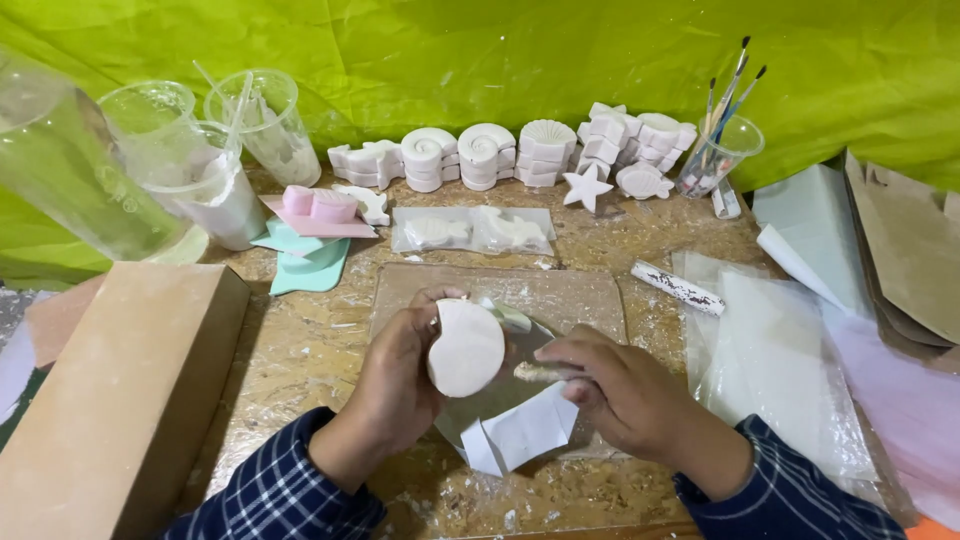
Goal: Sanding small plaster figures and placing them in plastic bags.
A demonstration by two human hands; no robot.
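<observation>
Lower ctr of frame: left hand (395, 385) clasping white plaster shell cast (466, 349) by its edges, right hand (625, 392) pinching small scraper tool (540, 372) w/ tip near its rim; prob stiff, brittle, dusty.

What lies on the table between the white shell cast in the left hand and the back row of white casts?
In the head view, between the shell cast and the row of casts lies a clear plastic bag holding white figures.
</observation>
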